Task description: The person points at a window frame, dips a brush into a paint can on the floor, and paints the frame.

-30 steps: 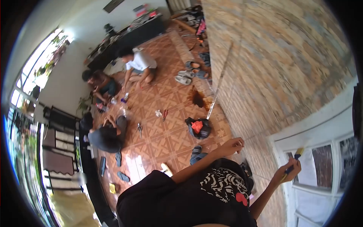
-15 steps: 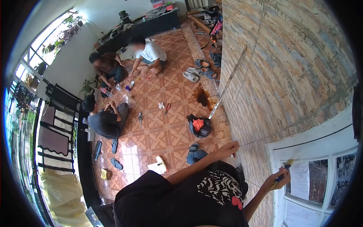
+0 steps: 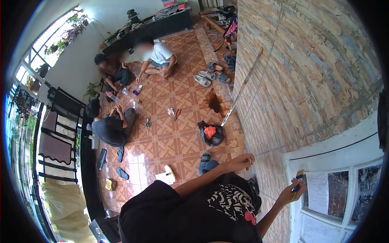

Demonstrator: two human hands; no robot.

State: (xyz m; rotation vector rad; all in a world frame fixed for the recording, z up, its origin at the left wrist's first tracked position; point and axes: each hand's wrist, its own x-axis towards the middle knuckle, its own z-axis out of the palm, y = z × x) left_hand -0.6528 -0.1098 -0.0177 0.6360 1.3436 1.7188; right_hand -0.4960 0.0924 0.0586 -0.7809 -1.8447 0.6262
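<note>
My right hand (image 3: 292, 192) is closed around a small blue-and-yellow paintbrush (image 3: 300, 175), its yellow end pointing up. The brush is beside the white frame (image 3: 292, 164) of a paned door or window, and its end overlaps the frame's inner edge. My left hand (image 3: 240, 163) is raised in front of the stone-patterned wall (image 3: 308, 81). Its fingers are curled in, and I cannot tell whether anything is in them. Papers (image 3: 316, 192) show behind the upper pane.
A black bag (image 3: 214, 139) with red plastic sits by the wall, near a long leaning strip (image 3: 243, 87). Pliers (image 3: 177, 114), scissors (image 3: 148, 126), slippers (image 3: 122, 173) and sandals (image 3: 221, 77) lie on the tiles. Three people (image 3: 109, 127) sit on the left and at the back.
My right hand has shifted slightly left with the paintbrush, whose yellow end was blurred before and now shows clearly. My left hand has moved slightly left and its fingers have bent downward.
</note>
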